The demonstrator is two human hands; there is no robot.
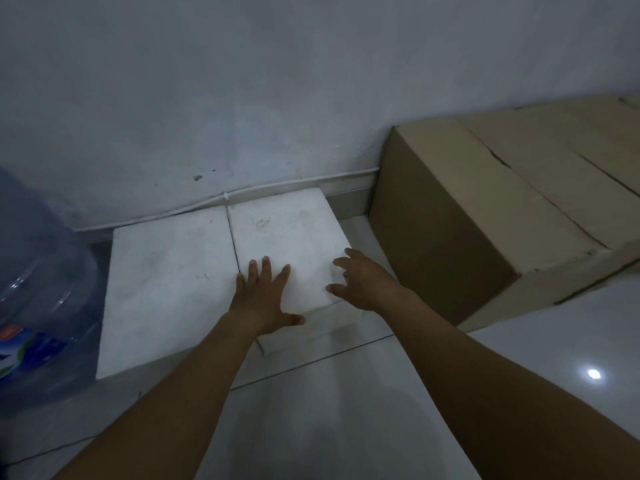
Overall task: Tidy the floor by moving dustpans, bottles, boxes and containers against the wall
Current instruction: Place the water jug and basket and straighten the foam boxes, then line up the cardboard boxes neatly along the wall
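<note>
Against the far wall (242,98), the white box (287,233) sits beside its twin box (166,282), left hand (266,296) flat on its lid, right hand (360,285) spread loosely over its right edge, neither grasping, so an uneven push could skew it toward the cardboard box (450,220).

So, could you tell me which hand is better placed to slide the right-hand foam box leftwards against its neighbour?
Probably the right hand: its fingers sit at the right edge of the right-hand foam box, away from the left foam box. The left hand only lies flat on top.
</note>
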